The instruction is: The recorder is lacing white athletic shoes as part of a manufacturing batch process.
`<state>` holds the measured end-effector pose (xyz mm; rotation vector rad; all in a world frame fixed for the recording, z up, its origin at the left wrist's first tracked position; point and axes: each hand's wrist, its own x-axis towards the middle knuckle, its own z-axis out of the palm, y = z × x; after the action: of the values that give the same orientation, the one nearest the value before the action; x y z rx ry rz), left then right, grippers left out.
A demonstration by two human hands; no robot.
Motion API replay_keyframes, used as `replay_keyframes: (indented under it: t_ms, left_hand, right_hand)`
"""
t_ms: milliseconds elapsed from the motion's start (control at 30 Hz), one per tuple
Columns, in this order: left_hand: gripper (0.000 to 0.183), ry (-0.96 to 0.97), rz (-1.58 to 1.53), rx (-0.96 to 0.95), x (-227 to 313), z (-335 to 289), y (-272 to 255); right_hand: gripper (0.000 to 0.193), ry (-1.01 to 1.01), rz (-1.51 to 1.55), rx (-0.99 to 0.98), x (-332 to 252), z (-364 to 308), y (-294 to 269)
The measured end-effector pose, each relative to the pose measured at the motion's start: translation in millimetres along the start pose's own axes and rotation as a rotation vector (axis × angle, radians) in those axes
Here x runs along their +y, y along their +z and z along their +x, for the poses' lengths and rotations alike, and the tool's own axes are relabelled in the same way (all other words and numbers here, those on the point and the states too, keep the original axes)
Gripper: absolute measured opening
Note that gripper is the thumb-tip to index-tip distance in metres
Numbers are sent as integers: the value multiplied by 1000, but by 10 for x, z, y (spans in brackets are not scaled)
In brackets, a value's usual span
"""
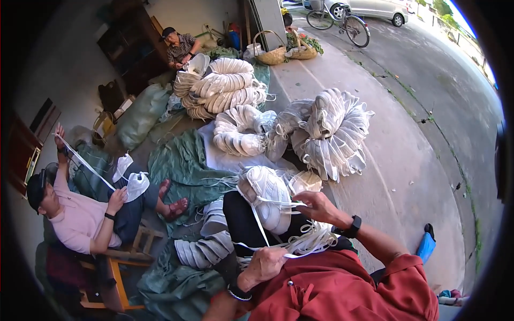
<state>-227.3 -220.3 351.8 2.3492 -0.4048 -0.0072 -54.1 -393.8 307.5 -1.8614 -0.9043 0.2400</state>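
White lace [259,223] is gripped in both bare hands over the lap: the left hand [265,266], at 6 o'clock from the bundle [265,197], has its fingers curled closed on it, and the right hand [320,207], at 3 o'clock, pinches it too. The bundle, made of pale shoe-like pieces, rests on the dark trousers [234,214], with the lace across its front. Loose strands [316,235] spill out at 4 o'clock. A dark watch [352,227] circles the right wrist.

From the bundle, a short row [203,250] of similar pieces lies at 8 o'clock and a green sheet [179,163] at 10. A ring [238,136] of pieces lies at 11, a taller stack [227,85] beyond it, and a big coil [340,128] between 1 and 2. At 9 o'clock, a seated co-worker [75,224] in a pale pink top stretches a white strap [85,162] between two hands. Baskets [270,55] stand far off at 12, a bicycle [356,31] at 1.
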Motion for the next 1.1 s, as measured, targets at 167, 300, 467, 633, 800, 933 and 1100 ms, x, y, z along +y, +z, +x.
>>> replay_keyframes:
  t_ms: [167,300,467,633,800,933,1100]
  left_hand:
    - [7,-40,-41,229,23,-28,-226]
    - [15,-236,-172,559,-170,-201,-521]
    - [21,-339,-382,634,-351,-345,-705]
    - [56,-281,-737,261,-7,56,-850]
    - [16,-247,-687,368,227,-171,-1394]
    - [28,-210,-1100,800,44,-732,-1935]
    - [29,-133,-1410,963,-281,-1326,-2212]
  right_hand:
    - [16,-275,-559,17,148,314,396]
    - [8,-137,-55,-28,233,432,247]
    - [16,195,518,-386,-634,586,-188]
    - [21,52,648,-882,-1675,676,-229]
    - [23,-133,762,-599,-1820,933,-473]
    - [21,-72,312,-459,-857,1147,-488]
    - [32,-278,68,-539,-566,910,323]
